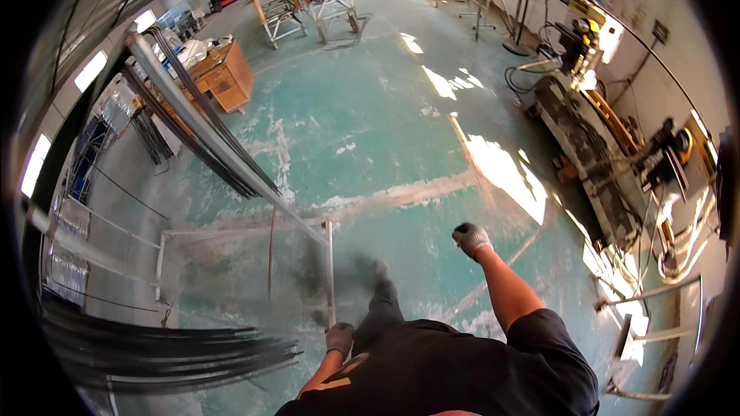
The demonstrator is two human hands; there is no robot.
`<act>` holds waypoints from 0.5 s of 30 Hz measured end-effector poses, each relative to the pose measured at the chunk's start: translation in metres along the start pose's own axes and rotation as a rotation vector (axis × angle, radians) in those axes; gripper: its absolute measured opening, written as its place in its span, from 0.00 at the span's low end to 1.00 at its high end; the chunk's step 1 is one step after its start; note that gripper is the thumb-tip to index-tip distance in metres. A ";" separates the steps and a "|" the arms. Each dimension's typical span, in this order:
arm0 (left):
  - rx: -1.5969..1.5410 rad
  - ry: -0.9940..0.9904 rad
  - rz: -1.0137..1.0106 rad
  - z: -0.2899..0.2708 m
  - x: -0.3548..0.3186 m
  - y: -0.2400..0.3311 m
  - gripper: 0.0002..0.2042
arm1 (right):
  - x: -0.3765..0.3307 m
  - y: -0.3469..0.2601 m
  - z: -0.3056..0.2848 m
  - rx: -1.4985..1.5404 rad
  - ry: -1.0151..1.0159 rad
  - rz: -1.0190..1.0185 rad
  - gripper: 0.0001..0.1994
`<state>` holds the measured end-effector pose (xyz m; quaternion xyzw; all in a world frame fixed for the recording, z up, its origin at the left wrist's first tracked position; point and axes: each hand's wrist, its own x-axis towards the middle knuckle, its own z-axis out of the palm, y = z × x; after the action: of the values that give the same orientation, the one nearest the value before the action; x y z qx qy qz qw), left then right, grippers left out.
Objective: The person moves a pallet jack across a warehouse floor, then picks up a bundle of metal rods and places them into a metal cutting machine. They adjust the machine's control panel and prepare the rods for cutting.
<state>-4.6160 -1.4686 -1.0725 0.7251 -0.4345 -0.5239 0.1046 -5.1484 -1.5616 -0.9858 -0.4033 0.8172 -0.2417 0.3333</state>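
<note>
Steel's what you've got: your left hand (339,337), gloved, low in the frame just left of centre, is closed around the near end of a long thin metal bar (330,270) that runs straight up from it toward the middle of the frame. Your right hand (471,239), also gloved, sits right of centre, curled into a loose fist and holding nothing, well apart from the bar.

The bar's far end meets the edge of a metal rack frame (231,229) lying across centre left. A bundle of long pipes (200,127) slants from upper left down to that same spot. Dark rods (169,350) fan out at lower left, tips near your left hand, so that side's tight.

Green floor (370,123) ahead, centre and up, is wide open. A machine bench (593,162) crowds the right edge, and a wooden desk (223,73) sits upper left.
</note>
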 end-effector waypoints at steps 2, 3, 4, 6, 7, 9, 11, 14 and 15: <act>0.227 -0.028 0.060 0.002 0.044 -0.016 0.20 | 0.013 -0.054 -0.001 -0.018 0.015 -0.100 0.19; 0.341 -0.040 0.114 -0.007 0.070 0.016 0.21 | 0.037 -0.080 -0.004 -0.020 0.045 -0.160 0.19; 0.335 -0.030 0.051 -0.001 0.101 0.057 0.21 | 0.057 -0.097 -0.012 -0.051 0.034 -0.169 0.20; 0.403 -0.076 0.086 0.001 0.162 0.101 0.21 | 0.092 -0.074 -0.021 -0.129 0.047 -0.202 0.22; 0.436 -0.089 0.097 -0.001 0.185 0.124 0.21 | 0.097 -0.059 -0.017 -0.152 0.051 -0.103 0.22; 0.608 -0.113 0.270 -0.031 0.196 0.216 0.19 | 0.088 0.025 0.015 -0.163 0.094 0.102 0.17; 0.658 -0.100 0.368 -0.049 0.246 0.241 0.18 | 0.077 0.098 0.029 -0.530 -0.256 0.311 0.13; 0.510 -0.036 0.442 -0.068 0.299 0.329 0.18 | 0.038 0.211 0.043 -0.989 -0.739 0.244 0.11; 0.457 -0.016 0.472 -0.066 0.308 0.362 0.17 | 0.035 0.240 0.039 -0.869 -0.832 0.381 0.15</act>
<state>-4.7259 -1.9337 -1.0298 0.6049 -0.6977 -0.3800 0.0544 -5.2553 -1.4609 -1.1830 -0.4093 0.7003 0.3532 0.4662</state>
